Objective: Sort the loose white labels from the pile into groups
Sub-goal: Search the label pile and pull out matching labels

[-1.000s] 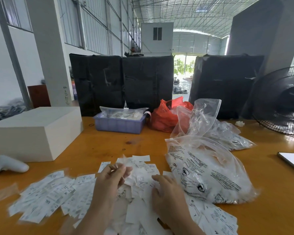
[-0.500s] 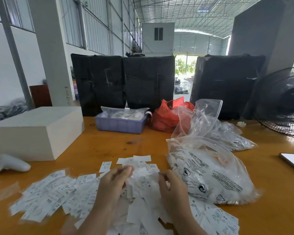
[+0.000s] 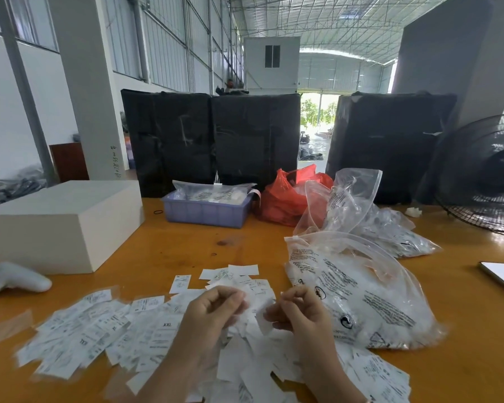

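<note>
Between the hands, the left hand (image 3: pixel 216 308) and right hand (image 3: pixel 298 311) pinch small white paper labels (image 3: pixel 256 308) above the loose pile (image 3: pixel 245 362), sorted rows (image 3: pixel 93 335) lying leftward, nearer the left.

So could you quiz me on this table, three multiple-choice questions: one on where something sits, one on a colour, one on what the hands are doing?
1. Where is the white box?
A. far left of the table
B. inside the tray
C. under the fan

2. What colour is the tray?
A. green
B. yellow
C. pale purple

3. What are the hands doing?
A. lying flat
B. pinching labels
C. gripping the phone

Answers: 1 A, it stands at the left edge. 2 C, its wall is lilac. 3 B, left hand and right hand are raised over the pile of labels, fingers curled on white labels.
</note>
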Tool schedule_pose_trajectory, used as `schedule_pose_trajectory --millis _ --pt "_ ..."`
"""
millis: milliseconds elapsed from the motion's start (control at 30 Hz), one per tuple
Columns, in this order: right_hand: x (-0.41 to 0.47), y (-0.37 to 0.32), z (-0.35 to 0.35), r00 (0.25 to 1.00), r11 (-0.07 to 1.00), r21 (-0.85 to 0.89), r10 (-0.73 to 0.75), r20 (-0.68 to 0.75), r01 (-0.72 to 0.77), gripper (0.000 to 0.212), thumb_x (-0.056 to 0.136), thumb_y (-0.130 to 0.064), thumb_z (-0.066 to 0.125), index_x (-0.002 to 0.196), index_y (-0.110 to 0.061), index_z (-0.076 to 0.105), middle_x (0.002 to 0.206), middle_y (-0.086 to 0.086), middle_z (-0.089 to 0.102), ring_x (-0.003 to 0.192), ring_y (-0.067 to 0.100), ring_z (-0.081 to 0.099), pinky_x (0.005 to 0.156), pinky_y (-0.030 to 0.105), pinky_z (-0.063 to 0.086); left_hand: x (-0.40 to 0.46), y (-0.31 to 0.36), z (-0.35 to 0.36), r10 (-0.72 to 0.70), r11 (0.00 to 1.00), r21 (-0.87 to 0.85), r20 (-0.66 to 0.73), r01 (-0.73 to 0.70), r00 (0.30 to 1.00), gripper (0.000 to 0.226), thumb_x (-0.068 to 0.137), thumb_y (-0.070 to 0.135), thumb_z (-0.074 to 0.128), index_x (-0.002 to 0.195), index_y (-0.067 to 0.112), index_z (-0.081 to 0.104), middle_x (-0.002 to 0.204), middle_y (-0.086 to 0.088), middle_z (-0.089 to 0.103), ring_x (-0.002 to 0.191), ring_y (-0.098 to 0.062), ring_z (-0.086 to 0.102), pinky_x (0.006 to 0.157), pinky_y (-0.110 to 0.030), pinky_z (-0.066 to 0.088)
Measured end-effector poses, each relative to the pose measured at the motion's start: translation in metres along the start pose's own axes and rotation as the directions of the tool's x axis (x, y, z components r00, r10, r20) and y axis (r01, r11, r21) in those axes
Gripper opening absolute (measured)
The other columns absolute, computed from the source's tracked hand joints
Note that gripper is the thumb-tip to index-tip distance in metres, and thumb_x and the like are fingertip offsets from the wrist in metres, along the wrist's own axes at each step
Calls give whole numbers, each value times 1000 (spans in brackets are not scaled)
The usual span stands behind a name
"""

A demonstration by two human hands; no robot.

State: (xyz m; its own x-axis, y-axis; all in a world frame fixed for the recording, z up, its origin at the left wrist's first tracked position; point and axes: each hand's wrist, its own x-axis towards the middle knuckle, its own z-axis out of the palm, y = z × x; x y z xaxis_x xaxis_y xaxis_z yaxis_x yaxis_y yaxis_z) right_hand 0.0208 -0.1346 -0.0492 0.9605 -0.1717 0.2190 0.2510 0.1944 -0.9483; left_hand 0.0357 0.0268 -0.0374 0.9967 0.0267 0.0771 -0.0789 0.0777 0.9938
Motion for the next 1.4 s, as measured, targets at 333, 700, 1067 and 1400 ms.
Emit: schedule_pose_trajectory --millis 333,700,1067,1400 --pt "1 14 7 969 576 -786 -219 116 225 24 88 -12 53 96 -35 56 105 -20 56 100 -1 51 88 16 40 7 -7 -7 -67 998 -16 -54 66 996 10 82 15 69 88 7 68 82 -5 75 83 -17 72 65 -21 55" --pt "7 20 18 951 332 -896 -187 244 295 27 97 -24 38 108 -25 63 100 -10 61 96 10 54 88 26 36 9 -10 -10 -26 1000 7 -83 27 996 9 80 18 72 88 12 70 81 -3 75 83 -17 71 74 -28 55" --pt "1 -5 2 994 967 241 100 -47 -86 20 85 -4 63 71 -16 72 75 13 70 62 19 65 52 20 51 0 -10 -1 120 968 221 19 -122 993 19 77 19 76 81 36 71 83 12 73 65 1 65 58 -16 47" --pt "-2 -5 7 998 997 54 54 19 -55 9 86 -1 61 84 -8 67 74 14 70 59 20 65 53 24 53 4 -13 -3 193 915 360 2 -180 981 10 78 20 75 79 27 69 84 25 70 82 8 64 61 -9 50"
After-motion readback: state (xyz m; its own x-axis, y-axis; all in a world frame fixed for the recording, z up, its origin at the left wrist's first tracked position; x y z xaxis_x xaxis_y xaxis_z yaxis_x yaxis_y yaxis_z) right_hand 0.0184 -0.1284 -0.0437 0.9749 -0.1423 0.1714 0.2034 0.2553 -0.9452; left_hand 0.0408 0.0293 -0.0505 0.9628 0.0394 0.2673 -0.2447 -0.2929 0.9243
